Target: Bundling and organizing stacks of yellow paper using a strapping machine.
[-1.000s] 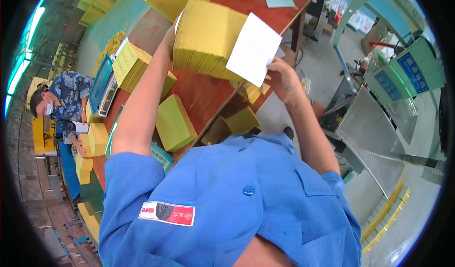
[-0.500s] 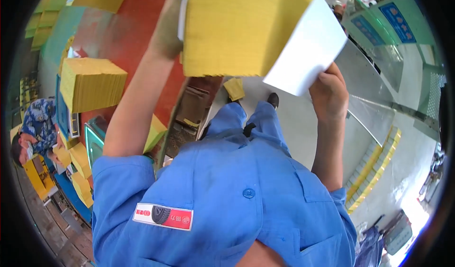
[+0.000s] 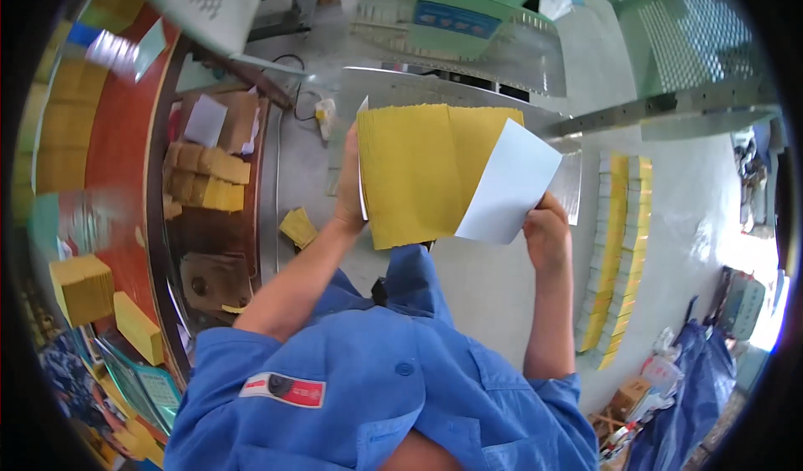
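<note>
A thick stack of yellow paper (image 3: 414, 174) with rough edges is held up in front of me, over the floor and near a metal table. My left hand (image 3: 347, 197) is closed on the stack's left end, where a thin white board (image 3: 363, 166) stands against it; most of those fingers are hidden. At the other end a stiff white sheet (image 3: 514, 185) slants across the yellow paper. My right hand (image 3: 548, 232) pinches that sheet by its lower right edge, thumb and fingers bent. Whether its hidden fingertips also press on the stack, I cannot tell.
Ahead lies a metal tabletop (image 3: 385, 78) beside a green machine guard (image 3: 456, 19). Long rows of yellow-and-white bundles (image 3: 615, 253) stand on the floor at right. On the left, a red table (image 3: 125, 161) carries yellow stacks (image 3: 81, 291), beside a shelf with yellow bundles (image 3: 209, 174).
My body has turned rightward, away from the red table toward the metal table. The yellow stack, still between both hands, now appears lower and farther from the camera.
</note>
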The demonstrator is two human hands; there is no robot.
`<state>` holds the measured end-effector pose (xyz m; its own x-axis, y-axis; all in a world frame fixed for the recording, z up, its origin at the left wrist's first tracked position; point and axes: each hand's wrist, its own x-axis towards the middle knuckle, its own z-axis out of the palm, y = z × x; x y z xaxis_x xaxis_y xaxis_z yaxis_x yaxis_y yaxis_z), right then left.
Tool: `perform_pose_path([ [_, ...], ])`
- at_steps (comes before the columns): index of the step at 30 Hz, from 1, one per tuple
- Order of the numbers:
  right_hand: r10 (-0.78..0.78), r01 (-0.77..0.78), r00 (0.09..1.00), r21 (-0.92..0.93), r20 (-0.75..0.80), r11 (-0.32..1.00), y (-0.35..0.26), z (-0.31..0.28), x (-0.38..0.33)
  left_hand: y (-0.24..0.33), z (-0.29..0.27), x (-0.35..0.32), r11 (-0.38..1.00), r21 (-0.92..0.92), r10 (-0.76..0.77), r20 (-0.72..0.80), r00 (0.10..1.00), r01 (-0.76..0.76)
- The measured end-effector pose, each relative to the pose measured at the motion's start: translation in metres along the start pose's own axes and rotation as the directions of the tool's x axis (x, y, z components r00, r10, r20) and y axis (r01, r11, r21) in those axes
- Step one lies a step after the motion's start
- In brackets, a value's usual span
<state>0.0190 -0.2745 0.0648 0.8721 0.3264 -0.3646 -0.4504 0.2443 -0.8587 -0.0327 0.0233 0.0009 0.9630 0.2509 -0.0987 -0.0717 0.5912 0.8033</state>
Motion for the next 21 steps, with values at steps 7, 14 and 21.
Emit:
perform_pose_path([
  [7,0.266,-0.258,0.964,0.297,0.014,0.919,-0.019,-0.12,0.056,-0.098,0.037,0.025,0.973,-0.18,-0.144,0.02,0.989,0.145],
  [14,0.278,-0.484,0.859,0.5,0.43,0.719,0.01,-0.162,0.095,-0.09,-0.011,0.021,0.908,0.412,-0.027,-0.132,0.991,0.08],
  [21,0.529,-0.572,0.803,0.103,0.276,0.814,0.008,-0.166,0.127,-0.051,0.01,0.015,0.94,0.204,-0.198,-0.322,0.926,0.272],
])
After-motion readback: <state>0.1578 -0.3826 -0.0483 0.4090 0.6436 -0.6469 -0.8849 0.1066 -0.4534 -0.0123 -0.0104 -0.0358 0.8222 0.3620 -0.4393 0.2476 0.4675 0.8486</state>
